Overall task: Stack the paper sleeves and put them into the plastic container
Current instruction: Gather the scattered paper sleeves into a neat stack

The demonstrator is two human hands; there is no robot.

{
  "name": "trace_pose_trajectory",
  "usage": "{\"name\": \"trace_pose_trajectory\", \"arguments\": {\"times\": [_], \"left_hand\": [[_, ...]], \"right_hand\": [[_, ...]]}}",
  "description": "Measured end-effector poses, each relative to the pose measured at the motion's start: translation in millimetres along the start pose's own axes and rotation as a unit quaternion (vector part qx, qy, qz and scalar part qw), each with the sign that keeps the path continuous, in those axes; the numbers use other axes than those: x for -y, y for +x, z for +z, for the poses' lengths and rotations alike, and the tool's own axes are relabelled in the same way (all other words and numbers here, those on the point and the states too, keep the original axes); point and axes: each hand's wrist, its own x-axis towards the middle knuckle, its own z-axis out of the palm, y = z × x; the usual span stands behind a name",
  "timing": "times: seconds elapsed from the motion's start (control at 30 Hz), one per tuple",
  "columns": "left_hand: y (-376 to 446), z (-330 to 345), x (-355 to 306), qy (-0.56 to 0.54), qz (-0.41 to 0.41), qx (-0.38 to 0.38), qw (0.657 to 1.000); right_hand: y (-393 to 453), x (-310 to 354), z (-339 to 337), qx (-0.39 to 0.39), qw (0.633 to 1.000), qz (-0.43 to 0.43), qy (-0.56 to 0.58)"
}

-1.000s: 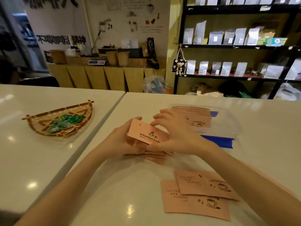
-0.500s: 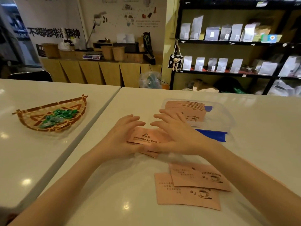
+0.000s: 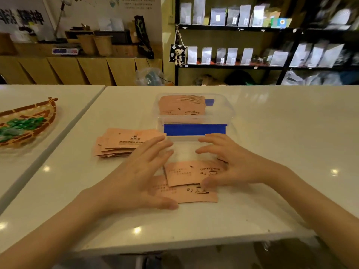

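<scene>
Hands spread open and empty, our left hand (image 3: 139, 171) and right hand (image 3: 231, 167) flank two loose pink paper sleeves (image 3: 191, 178) near us, so next we gather them for the clear plastic container (image 3: 230, 115) beyond.

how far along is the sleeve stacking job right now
Done: one stack already sits in the plastic container. In hand: nothing gripped; the left hand and right hand spread open over two loose sleeves. Left: gather those, add the pile lying beside the container, and box them.
</scene>
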Motion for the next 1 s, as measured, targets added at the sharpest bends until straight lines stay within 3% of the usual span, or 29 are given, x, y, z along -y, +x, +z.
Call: {"name": "trace_pose_trajectory", "arguments": {"times": [0.17,0.5,0.77,1.0], "left_hand": [[-1.7,-1.3,-4.6,0.078,0.044,-0.033,0.995],[-5.4,0.1,0.7,0.079,0.024,-0.066,0.994],[-3.8,-6.3,8.9,0.031,0.046,-0.122,0.991],[-12.5,-36.4,40.4,0.016,0.002,-0.202,0.979]], "right_hand": [[0.5,-2.9,11.9,-0.017,0.999,-0.013,-0.039],[0.9,-6.0,7.5,-0.047,0.998,-0.029,0.000],[7.9,-0.4,-12.6,-0.133,0.988,-0.032,0.066],[35.5,20.8,-22.4,-0.227,0.961,-0.046,0.151]]}}
